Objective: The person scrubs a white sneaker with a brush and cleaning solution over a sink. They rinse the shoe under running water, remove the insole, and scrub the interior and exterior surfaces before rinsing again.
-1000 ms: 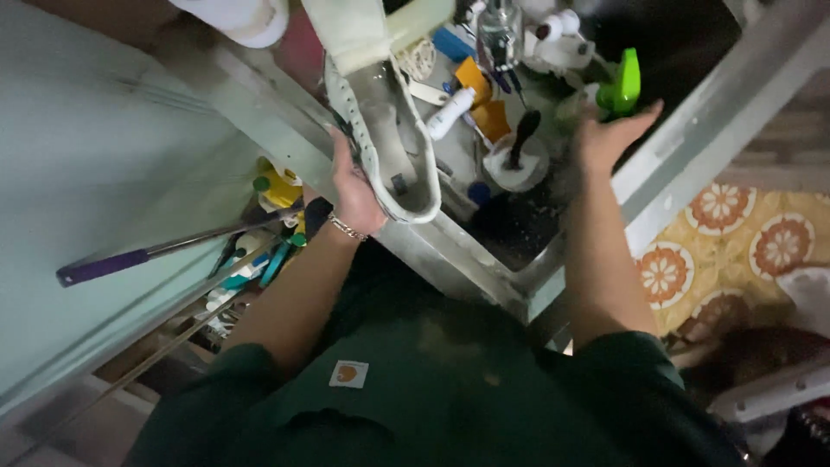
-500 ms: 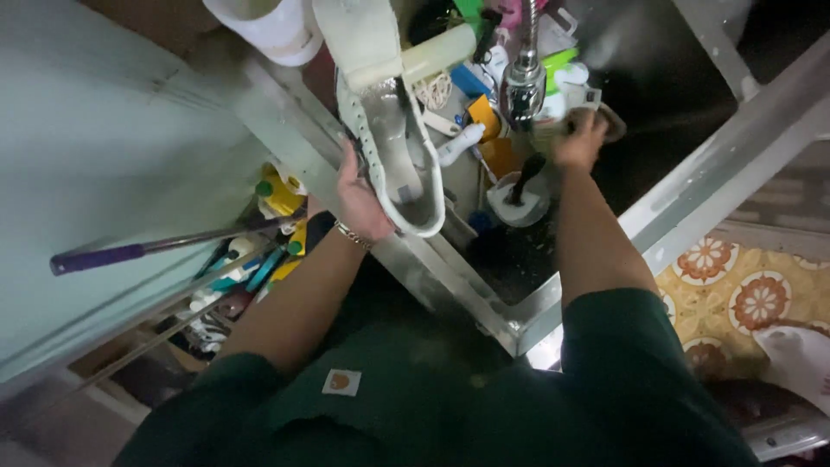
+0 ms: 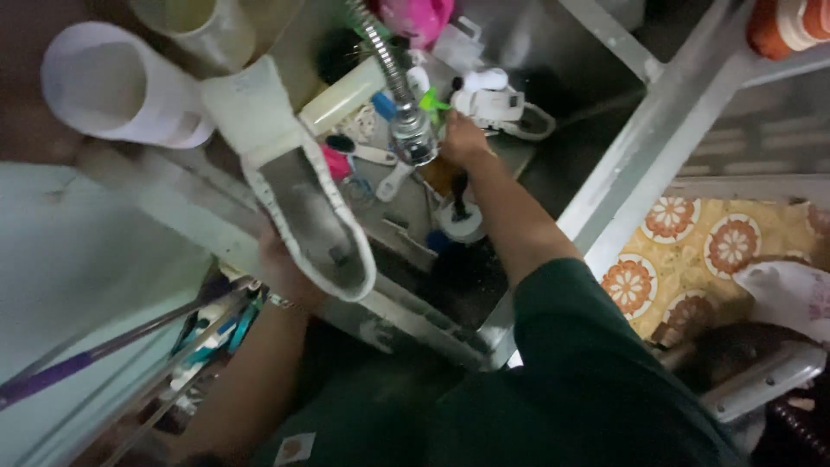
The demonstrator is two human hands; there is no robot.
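Left hand point(image 3: 281, 270) grasping white sneaker point(image 3: 298, 203) sole-up over sink rim point(image 3: 415, 316), keeping dirt visible; right hand point(image 3: 462, 138) at 1 o'clock beside faucet point(image 3: 406, 130), finger state untellable.

Position: worn on the person's head.
Direction: looks steeply down over the chest to the sink point(image 3: 553, 186).
Distance: close, at arm's length.
Views: only one.

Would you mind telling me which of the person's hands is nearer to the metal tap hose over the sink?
The right. The right hand reaches into the sink just beside the tap hose, while the left hand is farther off at the sink's near edge, holding a white shoe.
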